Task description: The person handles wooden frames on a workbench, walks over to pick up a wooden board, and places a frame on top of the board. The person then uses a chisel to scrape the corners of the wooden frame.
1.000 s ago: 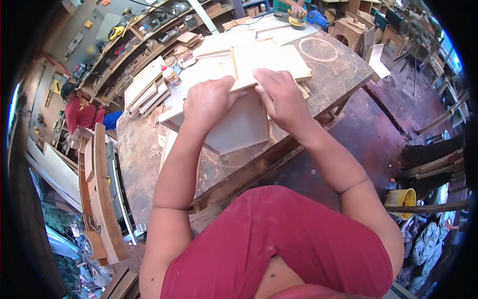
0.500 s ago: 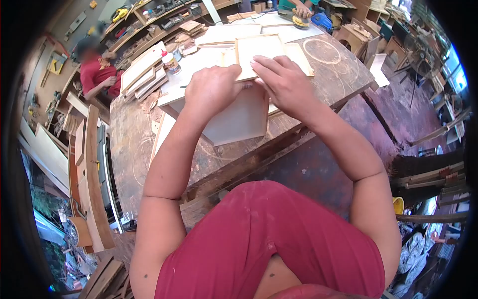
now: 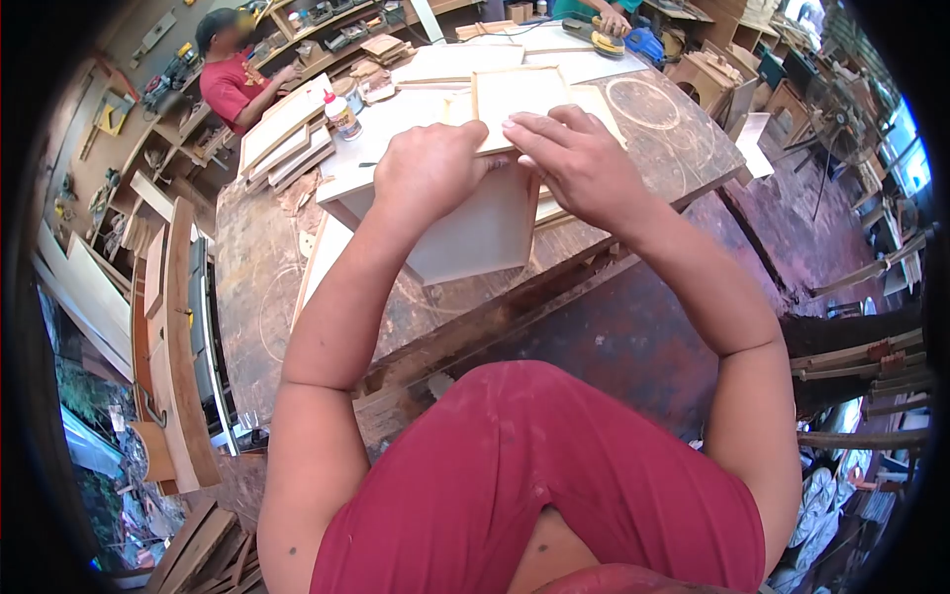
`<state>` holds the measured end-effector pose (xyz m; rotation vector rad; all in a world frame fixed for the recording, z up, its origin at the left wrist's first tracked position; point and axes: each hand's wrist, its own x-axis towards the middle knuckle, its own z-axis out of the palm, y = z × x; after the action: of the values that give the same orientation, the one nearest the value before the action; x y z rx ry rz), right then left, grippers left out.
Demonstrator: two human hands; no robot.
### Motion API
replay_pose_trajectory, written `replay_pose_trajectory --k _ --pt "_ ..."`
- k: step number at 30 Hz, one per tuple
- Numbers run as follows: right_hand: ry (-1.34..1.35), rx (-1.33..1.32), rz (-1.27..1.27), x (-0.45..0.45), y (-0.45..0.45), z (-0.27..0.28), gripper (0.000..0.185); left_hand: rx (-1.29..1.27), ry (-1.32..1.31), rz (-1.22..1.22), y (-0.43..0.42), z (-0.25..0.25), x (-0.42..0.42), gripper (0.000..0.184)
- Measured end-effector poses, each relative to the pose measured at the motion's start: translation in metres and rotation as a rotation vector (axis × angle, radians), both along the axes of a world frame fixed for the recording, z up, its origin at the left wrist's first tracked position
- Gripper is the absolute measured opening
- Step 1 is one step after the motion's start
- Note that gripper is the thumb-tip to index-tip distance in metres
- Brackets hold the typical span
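Note:
A white panel with thin wooden edging [image 3: 520, 91] lies over a white box-like wooden piece [image 3: 470, 238] on the workbench. My left hand [image 3: 432, 176] is curled round the near left edge of the panel, its thumb pointing toward the middle. Across the panel's near right corner lies my right hand [image 3: 579, 170], fingers bent over the top and closed on the edge. Both hands touch the panel close together. The fingertips of my left hand are hidden behind the edge.
A glue bottle [image 3: 342, 116] stands on the workbench [image 3: 259, 238] beside stacked panels [image 3: 287, 148]. A person in a red shirt [image 3: 237, 89] is at the left by the shelves. Beyond the bench, another person's hand [image 3: 612, 20] is near a yellow power sander [image 3: 606, 42].
My hands keep nearly the same hold on the panel, with a slight shift to the right. The person in red has moved right and raised a hand.

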<state>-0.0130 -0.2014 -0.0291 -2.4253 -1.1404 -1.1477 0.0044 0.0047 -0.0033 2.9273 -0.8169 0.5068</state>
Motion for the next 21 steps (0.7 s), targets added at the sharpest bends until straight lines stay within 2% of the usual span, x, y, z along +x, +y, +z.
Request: replay_pose_trajectory --k 6,10,12,17,21 --pt "0.058 -0.027 -0.041 -0.003 -0.016 0.000 0.037 -0.025 -0.015 -0.007 0.002 -0.004 0.000 0.037" --pt "0.041 0.009 0.051 0.000 -0.009 -0.001 0.038 -0.030 -0.029 -0.029 0.004 -0.005 0.000 0.035" --pt "0.007 -0.050 -0.046 0.000 -0.024 0.000 0.038 -0.042 -0.030 -0.020 0.005 -0.004 -0.002 0.035" --pt "0.019 -0.024 0.033 -0.003 -0.003 0.002 0.035 -0.041 -0.025 -0.024 0.001 -0.002 -0.005 0.036" --pt "0.017 -0.094 -0.079 0.005 -0.049 -0.003 0.033 -0.025 -0.011 -0.030 0.004 -0.001 -0.012 0.037"
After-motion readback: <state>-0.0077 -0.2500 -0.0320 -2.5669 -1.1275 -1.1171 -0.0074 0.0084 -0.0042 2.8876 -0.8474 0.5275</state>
